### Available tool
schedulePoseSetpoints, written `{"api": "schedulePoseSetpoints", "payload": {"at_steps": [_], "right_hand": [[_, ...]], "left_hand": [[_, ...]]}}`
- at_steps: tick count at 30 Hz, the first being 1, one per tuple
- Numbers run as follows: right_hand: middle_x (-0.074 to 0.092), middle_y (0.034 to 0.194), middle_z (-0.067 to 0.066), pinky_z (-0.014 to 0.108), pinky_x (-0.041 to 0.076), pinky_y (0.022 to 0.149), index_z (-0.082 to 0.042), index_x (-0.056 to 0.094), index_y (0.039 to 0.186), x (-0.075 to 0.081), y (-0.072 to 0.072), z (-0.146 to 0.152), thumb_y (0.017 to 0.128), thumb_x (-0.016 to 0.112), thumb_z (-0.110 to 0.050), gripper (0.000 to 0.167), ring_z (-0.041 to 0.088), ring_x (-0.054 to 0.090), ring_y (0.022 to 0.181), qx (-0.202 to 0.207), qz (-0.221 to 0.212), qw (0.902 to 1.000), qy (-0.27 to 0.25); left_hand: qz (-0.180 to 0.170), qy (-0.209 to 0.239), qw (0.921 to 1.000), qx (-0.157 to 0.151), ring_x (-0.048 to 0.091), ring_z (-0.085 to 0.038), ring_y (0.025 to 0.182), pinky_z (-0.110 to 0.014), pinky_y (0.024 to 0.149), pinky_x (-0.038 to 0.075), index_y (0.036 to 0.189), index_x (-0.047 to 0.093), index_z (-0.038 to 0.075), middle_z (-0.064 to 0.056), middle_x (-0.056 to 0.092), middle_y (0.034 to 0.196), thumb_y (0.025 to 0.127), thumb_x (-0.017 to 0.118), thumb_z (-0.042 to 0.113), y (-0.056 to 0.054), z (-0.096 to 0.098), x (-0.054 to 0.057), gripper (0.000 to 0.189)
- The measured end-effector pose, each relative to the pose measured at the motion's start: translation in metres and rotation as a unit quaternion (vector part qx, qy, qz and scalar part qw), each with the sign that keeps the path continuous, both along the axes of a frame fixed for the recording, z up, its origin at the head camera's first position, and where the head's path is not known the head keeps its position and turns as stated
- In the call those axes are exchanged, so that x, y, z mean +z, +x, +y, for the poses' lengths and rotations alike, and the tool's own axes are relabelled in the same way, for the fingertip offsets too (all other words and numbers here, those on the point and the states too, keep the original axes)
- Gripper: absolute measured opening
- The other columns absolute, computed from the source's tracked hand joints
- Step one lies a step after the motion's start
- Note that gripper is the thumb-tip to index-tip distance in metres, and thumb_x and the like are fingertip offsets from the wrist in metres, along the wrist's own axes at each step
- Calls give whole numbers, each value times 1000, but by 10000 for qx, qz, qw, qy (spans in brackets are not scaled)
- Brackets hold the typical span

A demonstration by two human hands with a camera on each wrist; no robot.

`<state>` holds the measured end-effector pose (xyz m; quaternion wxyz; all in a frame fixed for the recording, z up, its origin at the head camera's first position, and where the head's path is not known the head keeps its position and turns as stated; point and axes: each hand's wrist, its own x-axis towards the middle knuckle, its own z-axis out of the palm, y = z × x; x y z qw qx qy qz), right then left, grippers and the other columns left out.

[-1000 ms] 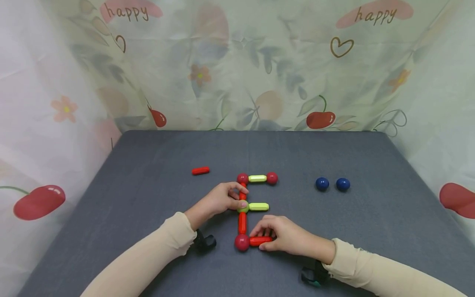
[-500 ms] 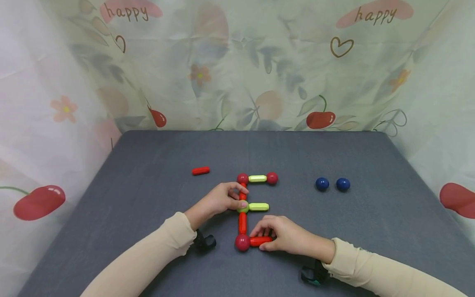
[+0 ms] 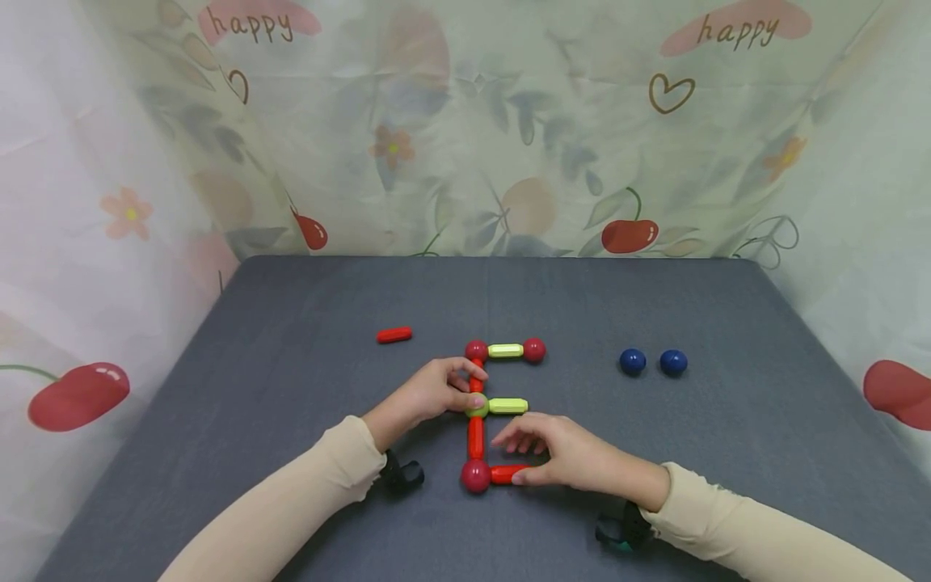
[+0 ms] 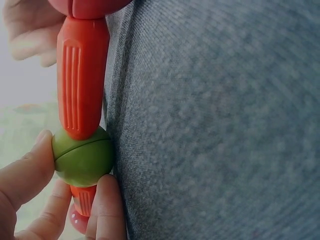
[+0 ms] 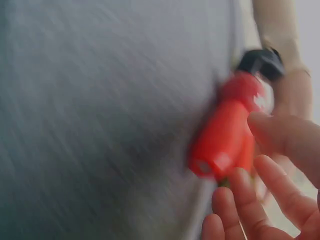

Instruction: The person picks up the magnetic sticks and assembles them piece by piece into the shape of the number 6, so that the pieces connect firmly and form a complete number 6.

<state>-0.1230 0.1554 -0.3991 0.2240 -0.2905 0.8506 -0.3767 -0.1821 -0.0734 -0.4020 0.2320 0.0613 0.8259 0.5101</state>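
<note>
On the table, magnetic-looking rods and balls form an E-like shape. My left hand (image 3: 435,390) pinches the green ball (image 4: 82,162) in its middle between thumb and fingers. Red rods (image 3: 476,438) run up and down from that ball, and a yellow-green rod (image 3: 507,406) points right from it. At the near end sits a red ball (image 3: 476,476) with another red rod (image 3: 503,474) joined on its right. My right hand (image 3: 575,454) is spread beside this rod. Its fingers are off it, while the thumb overlaps the rod's end in the head view; contact is unclear.
At the far end, a yellow-green rod (image 3: 505,351) links two red balls. A loose red rod (image 3: 394,335) lies to the left. Two blue balls (image 3: 633,361) rest on the right. Printed curtains (image 3: 465,129) hang behind and beside the dark table (image 3: 305,299).
My right hand has let go of the near red rod: its fingers have opened and lifted slightly up and to the right. The left hand and the rods look almost unmoved.
</note>
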Motion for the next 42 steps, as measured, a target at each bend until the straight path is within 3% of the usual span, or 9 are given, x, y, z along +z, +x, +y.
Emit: {"api": "schedulePoseSetpoints", "payload": {"at_steps": [8,14,24,29,35,42], "right_hand": [[64,120,4,48,47,95,-14,59,126,21,-17,29,83,77,-22,47,25,60,110,-710,433,9965,-108],[63,125,11,50,45,99,-12,58,128,29,-33,59,87,73,-20,44,29,58,116,-1354,758,9879,-58],[55,136,15,53,41,100,-13,52,134,37,-52,113,92,66,-31,47,33,52,124,-2262,840,9704,42],[48,142,17,55,38,102,-10,48,137,34,-60,133,94,64,-34,52,37,44,130,-2641,805,9608,255],[49,139,21,55,36,103,-5,47,139,21,-70,153,92,67,-31,57,41,44,129,-2952,1089,9488,278],[42,144,27,59,34,104,-1,41,143,10,-82,174,91,69,-29,66,45,39,132,-2886,856,9530,352]], "left_hand": [[-102,-29,9999,31,55,-16,76,-26,63,43,111,68,12,-7,60,88,82,78,15,-2,1,-3,31],[-158,-20,9999,12,56,-17,76,-26,63,43,112,67,13,-7,60,88,82,78,15,-1,-1,-1,32],[-168,-57,9998,44,55,-17,75,-26,62,42,111,68,14,-6,60,88,82,78,16,-1,-2,-2,31],[-151,-53,9999,24,55,-16,75,-26,62,42,111,68,14,-6,59,87,81,79,15,-2,-2,-3,31],[-47,-11,10000,-23,54,-16,75,-25,62,42,110,68,12,-6,58,86,81,79,15,-3,-2,-4,31],[-43,20,10000,-39,54,-16,76,-25,63,43,111,68,11,-6,58,87,81,79,15,-2,-1,-3,32]]}}
